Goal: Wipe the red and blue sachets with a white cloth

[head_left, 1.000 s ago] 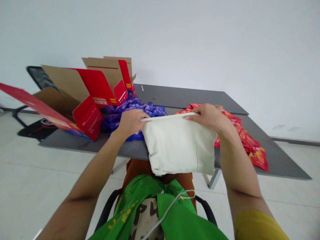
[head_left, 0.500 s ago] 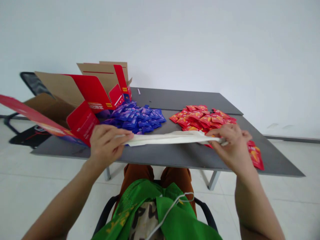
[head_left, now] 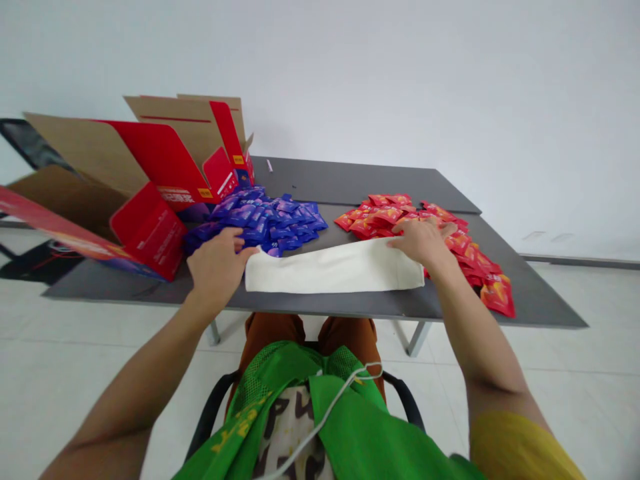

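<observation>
A cream canvas bag (head_left: 333,267) lies flat on the dark grey table (head_left: 350,180) near its front edge. My left hand (head_left: 216,270) sits at the bag's left end, its thumb at the corner and its fingers spread towards a heap of blue-purple sachets (head_left: 260,223). My right hand (head_left: 423,241) rests open on the bag's upper right edge, with its fingertips close to a heap of red-orange sachets (head_left: 395,220).
An open cardboard box (head_left: 170,147) with red panels stands at the table's left end, its flaps spread. A green mesh bag (head_left: 300,413) lies on my lap. Grey table legs and a tiled floor show below.
The bag has gone from held up in both hands to lying flat on the table. My hands have loosened on it, and the view has tilted slightly.
</observation>
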Demonstrator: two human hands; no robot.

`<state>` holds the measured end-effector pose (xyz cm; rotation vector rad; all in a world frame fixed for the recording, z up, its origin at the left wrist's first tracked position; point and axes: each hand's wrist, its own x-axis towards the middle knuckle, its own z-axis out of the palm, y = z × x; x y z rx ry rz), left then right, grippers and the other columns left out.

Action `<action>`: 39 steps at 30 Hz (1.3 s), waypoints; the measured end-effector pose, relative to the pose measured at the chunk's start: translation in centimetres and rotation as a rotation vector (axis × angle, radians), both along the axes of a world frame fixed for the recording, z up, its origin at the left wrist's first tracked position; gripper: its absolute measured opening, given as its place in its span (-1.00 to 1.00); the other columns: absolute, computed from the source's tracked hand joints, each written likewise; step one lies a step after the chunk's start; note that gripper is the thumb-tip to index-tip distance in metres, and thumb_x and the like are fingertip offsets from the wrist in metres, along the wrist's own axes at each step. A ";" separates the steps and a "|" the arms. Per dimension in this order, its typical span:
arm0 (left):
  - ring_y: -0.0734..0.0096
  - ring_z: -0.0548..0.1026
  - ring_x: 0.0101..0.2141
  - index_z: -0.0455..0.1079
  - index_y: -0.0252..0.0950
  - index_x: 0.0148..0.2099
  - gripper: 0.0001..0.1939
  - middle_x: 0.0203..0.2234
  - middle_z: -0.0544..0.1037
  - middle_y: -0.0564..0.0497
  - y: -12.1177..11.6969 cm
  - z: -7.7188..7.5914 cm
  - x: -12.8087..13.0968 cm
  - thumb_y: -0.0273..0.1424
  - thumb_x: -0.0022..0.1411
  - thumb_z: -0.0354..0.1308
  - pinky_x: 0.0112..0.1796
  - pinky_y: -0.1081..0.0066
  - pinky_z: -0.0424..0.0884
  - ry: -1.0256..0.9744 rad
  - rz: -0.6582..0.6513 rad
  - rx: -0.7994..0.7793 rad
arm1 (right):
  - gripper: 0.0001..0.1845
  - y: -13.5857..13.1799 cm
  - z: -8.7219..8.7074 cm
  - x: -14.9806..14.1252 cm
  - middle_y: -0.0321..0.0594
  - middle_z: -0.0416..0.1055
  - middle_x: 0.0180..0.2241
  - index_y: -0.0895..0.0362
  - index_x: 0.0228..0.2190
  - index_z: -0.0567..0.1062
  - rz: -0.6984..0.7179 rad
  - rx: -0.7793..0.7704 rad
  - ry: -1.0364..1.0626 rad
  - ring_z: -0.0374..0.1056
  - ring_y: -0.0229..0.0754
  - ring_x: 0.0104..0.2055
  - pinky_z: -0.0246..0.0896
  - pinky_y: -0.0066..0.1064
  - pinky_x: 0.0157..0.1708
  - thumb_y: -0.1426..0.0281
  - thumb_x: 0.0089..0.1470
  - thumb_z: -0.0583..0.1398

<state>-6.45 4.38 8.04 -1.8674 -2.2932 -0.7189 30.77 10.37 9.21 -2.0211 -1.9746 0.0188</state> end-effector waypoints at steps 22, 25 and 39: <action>0.23 0.35 -0.04 0.49 -0.08 -0.02 -0.66 -0.03 0.47 0.02 -0.1 -8.3 10.1 -0.43 0.28 -0.03 0.00 0.21 0.27 -0.185 -0.839 -0.074 | -0.44 -7.9 -7.3 2.5 0.00 0.43 -0.42 0.16 -0.45 0.49 -0.472 -0.162 0.192 0.33 -0.07 -0.37 -0.06 -0.40 -0.48 -0.02 0.20 0.00; 0.19 0.30 -0.01 0.47 -0.14 0.04 -0.62 0.03 0.45 0.00 -0.4 -8.5 12.3 -0.47 0.26 -0.03 0.02 0.19 0.23 -0.185 -0.840 -0.083 | -0.50 -8.6 -5.0 0.7 0.06 0.43 -0.37 0.18 -0.35 0.52 -0.550 -0.066 0.124 0.36 -0.01 -0.31 0.01 -0.37 -0.43 0.06 0.23 0.00; 0.45 0.42 -0.45 0.38 -0.33 -0.42 -0.81 -0.48 0.51 0.01 0.4 -10.3 16.8 -0.54 -0.02 -0.05 -0.42 0.47 0.30 -1.390 -0.255 0.360 | -0.62 -5.2 0.9 -11.7 0.00 0.43 -0.11 0.15 -0.02 0.48 0.344 -0.219 -0.071 0.35 -0.08 -0.11 0.12 -0.42 -0.22 0.46 0.18 0.03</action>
